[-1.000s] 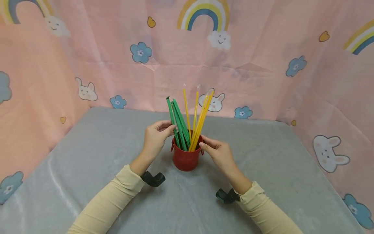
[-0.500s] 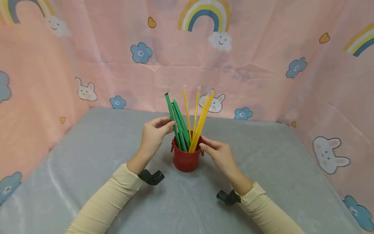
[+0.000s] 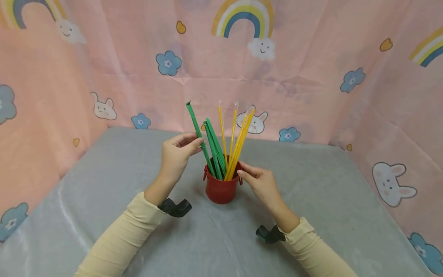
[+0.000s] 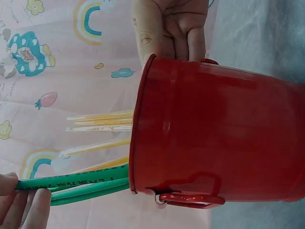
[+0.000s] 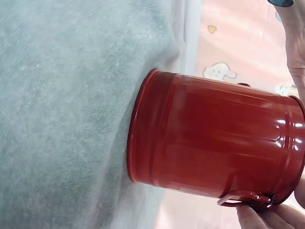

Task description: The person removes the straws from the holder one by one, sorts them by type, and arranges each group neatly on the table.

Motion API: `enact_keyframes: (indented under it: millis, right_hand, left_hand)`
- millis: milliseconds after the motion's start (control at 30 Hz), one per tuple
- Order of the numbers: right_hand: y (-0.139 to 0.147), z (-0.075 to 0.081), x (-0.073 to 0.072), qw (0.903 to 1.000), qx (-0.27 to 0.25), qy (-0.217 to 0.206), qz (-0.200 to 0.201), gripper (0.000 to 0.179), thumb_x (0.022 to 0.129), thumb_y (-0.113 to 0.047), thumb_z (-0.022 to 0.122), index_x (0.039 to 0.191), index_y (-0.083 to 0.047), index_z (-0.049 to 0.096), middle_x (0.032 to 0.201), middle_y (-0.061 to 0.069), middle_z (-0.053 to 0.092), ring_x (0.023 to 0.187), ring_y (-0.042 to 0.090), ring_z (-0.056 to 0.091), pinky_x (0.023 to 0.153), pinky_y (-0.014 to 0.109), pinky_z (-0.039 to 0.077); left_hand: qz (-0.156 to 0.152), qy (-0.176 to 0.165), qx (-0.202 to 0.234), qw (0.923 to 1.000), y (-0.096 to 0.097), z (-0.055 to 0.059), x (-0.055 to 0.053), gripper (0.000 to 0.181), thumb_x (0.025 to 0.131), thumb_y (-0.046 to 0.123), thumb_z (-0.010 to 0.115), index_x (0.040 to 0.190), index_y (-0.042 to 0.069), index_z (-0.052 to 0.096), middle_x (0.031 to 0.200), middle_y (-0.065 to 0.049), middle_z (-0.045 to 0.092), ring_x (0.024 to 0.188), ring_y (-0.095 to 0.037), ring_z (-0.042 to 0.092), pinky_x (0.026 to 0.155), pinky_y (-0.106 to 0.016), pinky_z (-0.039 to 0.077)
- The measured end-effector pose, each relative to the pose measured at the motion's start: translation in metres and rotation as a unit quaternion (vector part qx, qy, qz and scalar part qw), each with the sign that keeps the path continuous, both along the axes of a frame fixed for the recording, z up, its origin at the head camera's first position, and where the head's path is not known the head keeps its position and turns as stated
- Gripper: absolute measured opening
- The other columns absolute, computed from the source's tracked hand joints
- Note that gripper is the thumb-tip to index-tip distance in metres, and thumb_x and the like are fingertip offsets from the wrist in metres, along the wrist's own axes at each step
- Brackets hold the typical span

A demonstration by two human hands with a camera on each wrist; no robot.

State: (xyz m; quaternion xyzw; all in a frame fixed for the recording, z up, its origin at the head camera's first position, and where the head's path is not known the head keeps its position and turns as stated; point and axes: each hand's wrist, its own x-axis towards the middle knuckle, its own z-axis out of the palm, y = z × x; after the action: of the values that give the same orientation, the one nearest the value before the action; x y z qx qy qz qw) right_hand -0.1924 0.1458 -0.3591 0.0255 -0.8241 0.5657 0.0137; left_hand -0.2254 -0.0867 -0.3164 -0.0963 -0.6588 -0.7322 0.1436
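Note:
A small red metal bucket (image 3: pixel 221 191) stands upright, holding several green paper-wrapped straws (image 3: pixel 217 152) and several yellow straws (image 3: pixel 238 146) in clear wrappers. My left hand (image 3: pixel 175 156) pinches one green straw (image 3: pixel 194 122) between thumb and fingers; it leans left, its lower end still inside the bucket. Printed lettering shows on that straw in the left wrist view, where the fingers (image 4: pixel 35 212) grip near its upper part. At the bucket's right side my right hand (image 3: pixel 261 184) pinches the rim by the ring handle; in the right wrist view its fingers (image 5: pixel 271 217) sit beside that handle (image 5: pixel 243 196).
A grey cloth (image 3: pixel 214 238) covers the table. Pink printed sheets (image 3: pixel 304 46) hang close behind it and along both sides. Black curved pieces (image 3: pixel 174 207) are strapped at both wrists.
My left hand has moved left and up, drawing one green straw partly upward and tilting it away from the others. The right hand keeps its hold on the bucket.

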Motion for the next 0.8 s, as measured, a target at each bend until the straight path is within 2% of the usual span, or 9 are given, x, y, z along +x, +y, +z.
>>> enact_keyframes:
  millis: [167, 400, 567, 800]
  right_hand:
    - [0.0, -0.002, 0.003, 1.0, 0.005, -0.002, -0.004, 0.04, 0.096, -0.023, 0.067, 0.134, -0.012, 0.063, 0.131, 0.011, 0.065, 0.131, 0.027, 0.057, 0.111, 0.049, 0.044]
    - [0.001, -0.002, 0.001, 0.9999, 0.003, -0.006, -0.011, 0.041, 0.096, -0.027, 0.068, 0.134, -0.014, 0.063, 0.131, 0.01, 0.065, 0.131, 0.027, 0.057, 0.11, 0.049, 0.045]
    - [0.001, -0.001, -0.002, 0.9999, 0.005, 0.003, -0.008, 0.04, 0.095, -0.024, 0.068, 0.133, -0.012, 0.063, 0.13, 0.011, 0.066, 0.129, 0.026, 0.059, 0.108, 0.048, 0.047]
    - [0.0, -0.001, -0.001, 1.0, 0.002, 0.001, -0.009, 0.039, 0.095, -0.02, 0.069, 0.132, -0.011, 0.063, 0.129, 0.012, 0.066, 0.128, 0.027, 0.06, 0.107, 0.046, 0.048]
  left_hand:
    - [0.002, -0.004, 0.015, 0.9999, -0.003, 0.001, 0.002, 0.028, 0.089, 0.011, 0.074, 0.109, -0.009, 0.071, 0.091, 0.0, 0.074, 0.081, -0.008, 0.074, 0.082, -0.038, 0.062]
    - [0.017, 0.034, 0.044, 0.9983, -0.009, 0.011, 0.001, 0.026, 0.09, 0.005, 0.072, 0.108, -0.013, 0.069, 0.084, 0.008, 0.073, 0.082, -0.007, 0.073, 0.078, -0.035, 0.062]
    - [0.018, 0.043, 0.062, 0.997, -0.011, 0.016, -0.001, 0.027, 0.09, 0.004, 0.071, 0.108, -0.016, 0.067, 0.084, 0.009, 0.073, 0.081, -0.007, 0.073, 0.078, -0.034, 0.062]
    - [0.035, 0.04, 0.093, 0.9943, -0.016, 0.017, -0.002, 0.023, 0.089, 0.006, 0.073, 0.105, -0.01, 0.069, 0.084, 0.005, 0.074, 0.083, -0.013, 0.075, 0.078, -0.036, 0.062]
